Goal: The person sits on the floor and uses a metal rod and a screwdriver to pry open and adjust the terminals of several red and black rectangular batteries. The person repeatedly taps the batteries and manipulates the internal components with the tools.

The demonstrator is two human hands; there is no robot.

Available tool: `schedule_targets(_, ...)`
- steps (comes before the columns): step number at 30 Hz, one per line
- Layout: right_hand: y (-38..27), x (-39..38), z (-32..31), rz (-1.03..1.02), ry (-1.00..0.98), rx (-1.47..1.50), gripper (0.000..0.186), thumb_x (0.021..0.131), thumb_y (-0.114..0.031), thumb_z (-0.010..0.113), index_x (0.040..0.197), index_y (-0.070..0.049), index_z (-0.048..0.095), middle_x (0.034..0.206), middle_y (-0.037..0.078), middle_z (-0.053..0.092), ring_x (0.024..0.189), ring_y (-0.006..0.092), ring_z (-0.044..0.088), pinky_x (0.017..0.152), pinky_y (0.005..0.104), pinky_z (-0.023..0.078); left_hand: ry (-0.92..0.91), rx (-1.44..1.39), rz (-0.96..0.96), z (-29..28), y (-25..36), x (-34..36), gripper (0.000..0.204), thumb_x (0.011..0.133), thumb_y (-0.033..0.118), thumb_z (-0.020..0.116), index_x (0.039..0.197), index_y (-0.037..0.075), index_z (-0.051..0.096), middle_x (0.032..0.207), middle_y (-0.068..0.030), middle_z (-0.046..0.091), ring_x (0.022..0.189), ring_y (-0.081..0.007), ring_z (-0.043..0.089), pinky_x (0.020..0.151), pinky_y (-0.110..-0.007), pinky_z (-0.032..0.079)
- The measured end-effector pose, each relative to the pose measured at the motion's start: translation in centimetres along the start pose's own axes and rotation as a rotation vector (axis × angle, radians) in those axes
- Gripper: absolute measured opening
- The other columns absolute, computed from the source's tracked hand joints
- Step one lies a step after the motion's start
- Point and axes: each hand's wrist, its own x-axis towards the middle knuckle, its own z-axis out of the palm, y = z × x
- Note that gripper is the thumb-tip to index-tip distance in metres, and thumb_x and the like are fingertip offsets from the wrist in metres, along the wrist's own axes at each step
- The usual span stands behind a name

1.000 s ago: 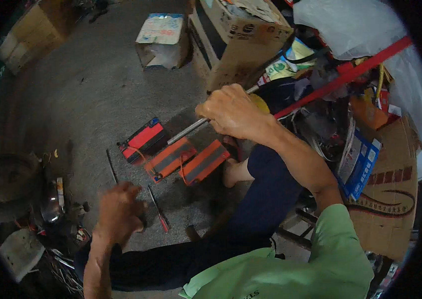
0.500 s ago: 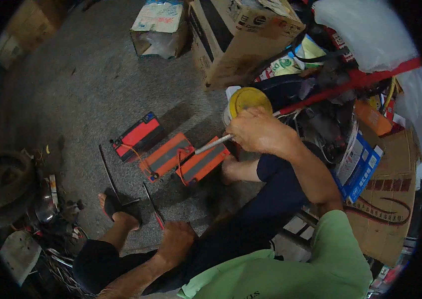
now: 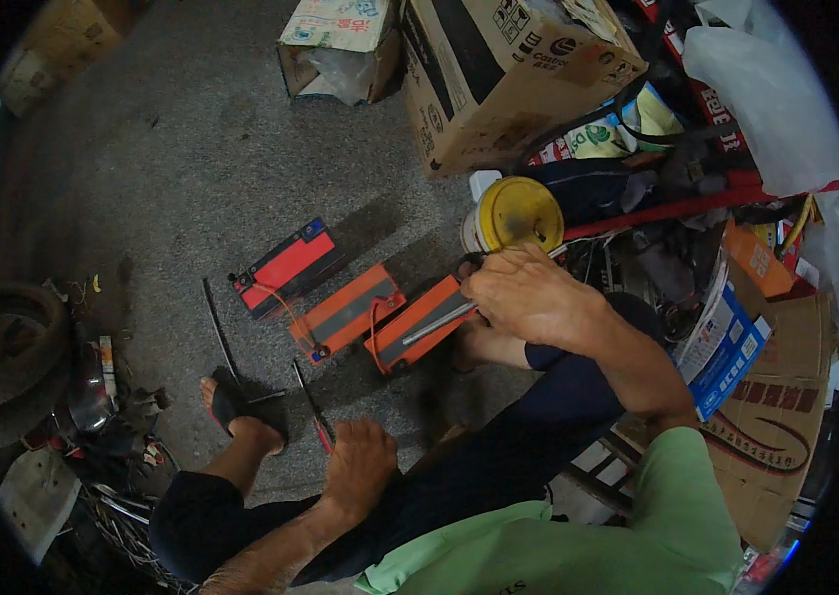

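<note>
My right hand point(image 3: 529, 302) is closed around a grey metal rod point(image 3: 434, 325), whose free end slants across the top of the nearest orange battery point(image 3: 415, 322). Beside it lie a second orange battery point(image 3: 350, 312) and a red one point(image 3: 291, 263) with a blue corner. Short orange wires run between them. My left hand point(image 3: 360, 461) is curled over my leg, its inner side hidden. A thin dark tool with a red handle point(image 3: 323, 433) reaches to the edge of that hand; whether the fingers touch it, I cannot tell.
An L-shaped dark bar point(image 3: 221, 337) lies on the floor by my foot. Behind my right hand stands a tub with a yellow lid point(image 3: 524, 213). Cardboard boxes point(image 3: 479, 139) are at the back, clutter with a flattened carton point(image 3: 777, 397) at right, a tyre point(image 3: 8, 347) at left.
My right hand has come down a little, and the rod's end has shifted from the battery's edge onto its top. My left hand has risen slightly. The whole view has shifted too.
</note>
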Motion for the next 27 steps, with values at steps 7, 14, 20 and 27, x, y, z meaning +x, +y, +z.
schedule_targets(7, 0.0, 0.2, 0.0, 0.008, 0.059, -0.004, 0.009, 0.084, -0.018, 0.067, 0.083, -0.01, 0.063, 0.083, 0.01, 0.06, 0.091, 0.0301, 0.062, 0.087, 0.0429, 0.045, 0.001, -0.014, 0.013, 0.5, -0.1, -0.1, 0.02, 0.085, 0.017, 0.06, 0.1, 0.009, 0.071, 0.095, -0.0107, 0.064, 0.092, -0.0249, 0.06, 0.08, -0.04, 0.041)
schedule_targets(14, 0.0, 0.9, -1.1, 0.12, -0.115, -0.027, 0.015, 0.085, -0.018, 0.064, 0.089, -0.005, 0.069, 0.088, 0.017, 0.067, 0.093, 0.0355, 0.065, 0.086, 0.0471, 0.048, 0.001, -0.035, 0.011, 1.4, -0.6, -0.1, 0.023, 0.083, 0.022, 0.062, 0.1, 0.008, 0.071, 0.094, -0.011, 0.064, 0.091, -0.0261, 0.06, 0.079, -0.041, 0.041)
schedule_targets(20, 1.6, 2.1, -5.3, 0.237, -0.188, 0.04, 0.022, 0.084, -0.015, 0.064, 0.101, -0.004, 0.072, 0.092, 0.021, 0.068, 0.098, 0.0371, 0.066, 0.091, 0.0468, 0.049, 0.024, -0.088, -0.027, 0.8, -0.2, -0.3, 0.027, 0.079, 0.016, 0.067, 0.105, 0.009, 0.069, 0.097, -0.0091, 0.062, 0.098, -0.0255, 0.061, 0.083, -0.039, 0.042)
schedule_targets(27, 3.8, 2.1, -5.7, 0.302, -0.167, -0.07, 0.025, 0.081, -0.018, 0.07, 0.1, -0.002, 0.072, 0.099, 0.019, 0.068, 0.103, 0.0342, 0.064, 0.091, 0.0449, 0.049, -0.007, -0.027, -0.003, 1.7, -0.1, -0.6, 0.026, 0.08, 0.016, 0.067, 0.104, 0.008, 0.069, 0.1, -0.0107, 0.061, 0.097, -0.0269, 0.058, 0.084, -0.041, 0.043)
